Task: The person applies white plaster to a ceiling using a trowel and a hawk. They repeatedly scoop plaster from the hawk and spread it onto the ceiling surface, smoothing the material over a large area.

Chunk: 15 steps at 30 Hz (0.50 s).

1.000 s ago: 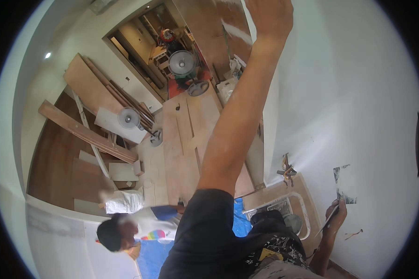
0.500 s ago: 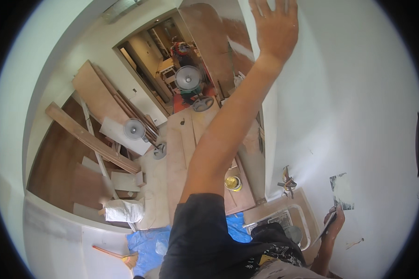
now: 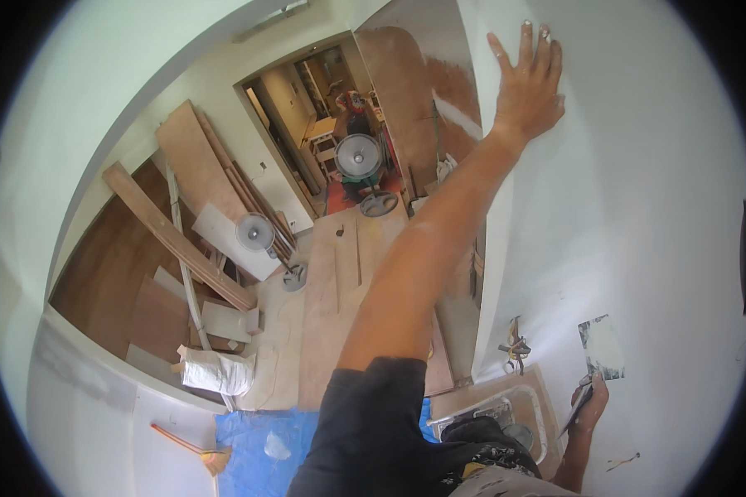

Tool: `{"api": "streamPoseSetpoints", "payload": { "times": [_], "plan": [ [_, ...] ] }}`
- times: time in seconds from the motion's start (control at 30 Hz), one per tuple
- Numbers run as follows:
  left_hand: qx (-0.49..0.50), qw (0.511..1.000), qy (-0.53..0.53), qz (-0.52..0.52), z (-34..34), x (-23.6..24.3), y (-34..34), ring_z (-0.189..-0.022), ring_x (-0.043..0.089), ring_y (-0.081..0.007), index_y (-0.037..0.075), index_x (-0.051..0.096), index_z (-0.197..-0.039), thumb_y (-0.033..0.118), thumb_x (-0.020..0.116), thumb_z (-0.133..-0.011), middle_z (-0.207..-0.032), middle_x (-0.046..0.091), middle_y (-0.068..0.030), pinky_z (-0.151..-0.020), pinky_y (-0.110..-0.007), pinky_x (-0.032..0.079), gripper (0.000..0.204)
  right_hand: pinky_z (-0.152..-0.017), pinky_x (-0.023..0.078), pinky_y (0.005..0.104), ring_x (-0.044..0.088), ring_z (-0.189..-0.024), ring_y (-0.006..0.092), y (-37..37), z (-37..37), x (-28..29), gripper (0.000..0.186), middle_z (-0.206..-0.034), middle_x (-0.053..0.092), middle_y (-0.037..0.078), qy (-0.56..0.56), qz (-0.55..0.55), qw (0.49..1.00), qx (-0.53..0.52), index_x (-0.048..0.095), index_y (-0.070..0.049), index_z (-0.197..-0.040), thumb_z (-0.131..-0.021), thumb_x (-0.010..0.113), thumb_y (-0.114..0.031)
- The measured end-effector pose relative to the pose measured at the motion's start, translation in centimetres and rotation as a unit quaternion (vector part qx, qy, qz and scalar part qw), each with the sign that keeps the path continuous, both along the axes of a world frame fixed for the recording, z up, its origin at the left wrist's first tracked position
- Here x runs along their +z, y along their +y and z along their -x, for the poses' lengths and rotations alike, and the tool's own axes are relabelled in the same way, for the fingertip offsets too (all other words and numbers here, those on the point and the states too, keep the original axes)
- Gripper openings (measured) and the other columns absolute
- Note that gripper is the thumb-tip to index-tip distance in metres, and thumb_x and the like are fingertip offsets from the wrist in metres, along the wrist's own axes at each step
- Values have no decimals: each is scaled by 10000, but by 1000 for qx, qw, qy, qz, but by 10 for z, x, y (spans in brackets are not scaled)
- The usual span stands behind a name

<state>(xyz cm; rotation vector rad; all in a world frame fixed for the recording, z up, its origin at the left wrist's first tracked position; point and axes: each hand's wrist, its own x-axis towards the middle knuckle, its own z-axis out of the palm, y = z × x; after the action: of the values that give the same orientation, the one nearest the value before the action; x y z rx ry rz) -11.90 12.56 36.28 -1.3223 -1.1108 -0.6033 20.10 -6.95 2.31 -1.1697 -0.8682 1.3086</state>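
Observation:
My left hand (image 3: 529, 93) is raised high at the upper right, its fingers spread and palm toward the white wall (image 3: 655, 207). White smudges show on the fingertips; whether the palm touches the wall I cannot tell. Low at the right, my right hand (image 3: 590, 404) has its fingers wrapped round a putty knife. Its wide blade (image 3: 603, 346), smeared white and dark, lies close to the wall surface. A second flat, dark-edged plate (image 3: 574, 411) sticks out from the same hand, and its kind is unclear.
Wires stick out of the wall (image 3: 517, 346) above a steel sink (image 3: 543, 414). Two standing fans (image 3: 358, 156) (image 3: 255, 232), leaning boards (image 3: 195, 174) and a white sack (image 3: 217, 371) stand farther off. A broom (image 3: 215, 460) lies by a blue sheet (image 3: 261, 447). Another person (image 3: 354, 112) is in the far doorway.
My left hand has come lower and to the right in view, fingers still spread. The putty knife has shifted slightly up along the wall. My arm now hides the yellow can.

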Motion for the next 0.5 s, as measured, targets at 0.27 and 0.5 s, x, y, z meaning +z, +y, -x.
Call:
{"api": "streamPoseSetpoints", "payload": {
  "times": [0.27,0.5],
  "plan": [
    [-50,997,12,50,-6,7,4,-1391,238,-380,94,455,-1359,364,647,-760,-1437,392,-110,-1011,-755,181,685,-619,368,280,455,-686,136,5,-32,-75,336,-726,491,27,-59,-46,990,-123,560,-45,-793,-918,518,-354],
    [-86,995,17,40,0,14,-4,-1360,304,-382,109,535,-1281,223,623,-775,-1391,456,-61,-1004,-760,184,527,-690,369,282,446,-790,134,-12,-33,-34,311,-791,495,28,3,-66,995,-70,565,-48,-833,-921,519,-342]
  ]
}}
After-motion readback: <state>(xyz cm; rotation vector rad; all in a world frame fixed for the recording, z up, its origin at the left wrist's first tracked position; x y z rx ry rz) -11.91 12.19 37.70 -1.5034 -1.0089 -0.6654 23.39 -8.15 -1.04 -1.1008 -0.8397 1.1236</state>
